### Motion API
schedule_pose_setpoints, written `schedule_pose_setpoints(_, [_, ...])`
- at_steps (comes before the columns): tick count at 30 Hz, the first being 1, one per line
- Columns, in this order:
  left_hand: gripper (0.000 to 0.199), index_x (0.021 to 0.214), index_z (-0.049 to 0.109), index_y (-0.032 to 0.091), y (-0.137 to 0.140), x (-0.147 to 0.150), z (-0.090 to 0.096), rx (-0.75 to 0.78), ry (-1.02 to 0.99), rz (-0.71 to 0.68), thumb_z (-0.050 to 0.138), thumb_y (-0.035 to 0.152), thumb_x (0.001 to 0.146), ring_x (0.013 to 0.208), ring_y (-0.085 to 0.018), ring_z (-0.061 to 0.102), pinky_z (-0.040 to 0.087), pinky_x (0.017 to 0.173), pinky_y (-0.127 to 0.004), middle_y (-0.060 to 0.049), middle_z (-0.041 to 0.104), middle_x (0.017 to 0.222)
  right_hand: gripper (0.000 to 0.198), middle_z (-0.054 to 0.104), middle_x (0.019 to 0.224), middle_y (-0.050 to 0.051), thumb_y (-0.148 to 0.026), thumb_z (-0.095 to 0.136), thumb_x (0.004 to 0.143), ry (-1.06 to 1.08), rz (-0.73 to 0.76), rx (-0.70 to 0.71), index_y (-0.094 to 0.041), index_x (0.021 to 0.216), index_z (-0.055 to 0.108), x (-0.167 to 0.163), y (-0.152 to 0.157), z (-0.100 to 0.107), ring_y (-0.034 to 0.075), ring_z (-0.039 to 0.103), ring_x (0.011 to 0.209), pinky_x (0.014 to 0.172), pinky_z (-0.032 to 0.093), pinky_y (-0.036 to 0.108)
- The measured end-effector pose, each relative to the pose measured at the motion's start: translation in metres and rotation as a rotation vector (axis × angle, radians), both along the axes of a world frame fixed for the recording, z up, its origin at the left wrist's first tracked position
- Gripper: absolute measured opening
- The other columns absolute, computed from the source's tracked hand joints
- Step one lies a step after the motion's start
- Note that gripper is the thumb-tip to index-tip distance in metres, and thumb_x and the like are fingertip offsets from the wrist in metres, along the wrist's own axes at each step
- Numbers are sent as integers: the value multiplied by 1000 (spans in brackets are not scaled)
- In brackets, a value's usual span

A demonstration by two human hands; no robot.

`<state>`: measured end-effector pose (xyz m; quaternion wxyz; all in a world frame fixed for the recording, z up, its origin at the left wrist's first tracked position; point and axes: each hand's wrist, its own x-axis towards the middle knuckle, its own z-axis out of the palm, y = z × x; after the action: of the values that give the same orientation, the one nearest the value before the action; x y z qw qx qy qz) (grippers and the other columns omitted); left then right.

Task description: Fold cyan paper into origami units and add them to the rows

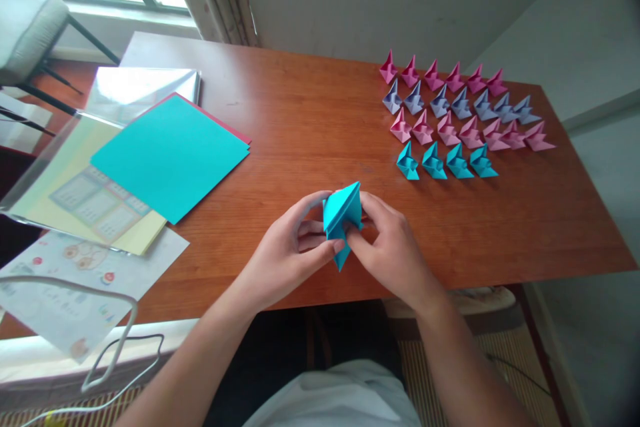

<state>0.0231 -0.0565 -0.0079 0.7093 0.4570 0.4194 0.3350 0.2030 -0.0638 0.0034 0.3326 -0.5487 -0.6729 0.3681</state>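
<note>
Over the table [310,113], close to its front edge, the left hand [285,250] and the right hand [393,240] are both clamped on the blue paper [342,209]. If they press unevenly or too strongly, its folds could, I think, crush or slip open.

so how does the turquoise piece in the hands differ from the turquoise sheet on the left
The folded piece is creased into pointed layers, while the turquoise sheet lies flat. The folded piece looks much smaller in outline than the turquoise sheet. The folded piece is held between the left hand and right hand; the turquoise sheet is touched by neither. Both share much the same color.
</note>
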Motion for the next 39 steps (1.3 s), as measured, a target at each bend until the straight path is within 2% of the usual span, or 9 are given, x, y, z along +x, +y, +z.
schedule_pose_setpoints(5, [57,140,52,20,1,-3,-1,-29,-98,-11,75,28,88,111,-23,67,59,91,-32,-12,61,139,32,73,117,4,-5,55,86,19,-18,6,-25,109,68,-2,1,0,21,68,105,92,55,34])
schedule_pose_setpoints(9, [52,136,60,23,1,-6,-2,-87,-173,28,75,26,86,119,-26,63,57,91,-30,-9,64,137,36,73,119,3,-4,53,86,64,-24,13,-25,111,69,0,2,0,21,67,110,94,55,34])
schedule_pose_setpoints(15, [52,131,68,25,-1,-11,-2,-250,-272,89,76,18,80,101,-21,66,58,79,-25,-6,72,119,39,73,117,2,-2,55,85,198,-38,27,-25,112,71,2,1,-4,19,67,112,98,53,33])
schedule_pose_setpoints(22, [44,130,71,24,-2,-10,-2,-348,-410,105,68,17,86,97,-18,65,60,81,-25,-6,72,119,35,73,117,3,-6,56,88,291,-68,34,-27,110,74,1,-2,-8,20,67,115,101,54,36])
schedule_pose_setpoints(28, [41,132,70,21,-3,-9,-2,-343,-419,133,64,24,91,96,-20,66,61,79,-27,-9,73,118,36,73,118,3,-5,57,88,303,-72,43,-28,110,75,2,-4,-11,21,67,116,101,54,37])
schedule_pose_setpoints(31, [41,131,71,22,-4,-8,-2,-314,-363,160,65,27,91,98,-21,66,60,78,-28,-9,73,119,36,72,119,3,-6,57,88,311,-78,41,-28,110,75,1,-5,-14,21,67,117,102,55,38])
schedule_pose_setpoints(39, [33,122,76,25,-11,1,-10,-49,-82,296,70,36,91,105,-22,65,54,84,-25,-7,74,123,36,72,120,3,-9,59,89,218,-102,150,-30,114,74,-7,-9,-13,22,67,117,101,55,40])
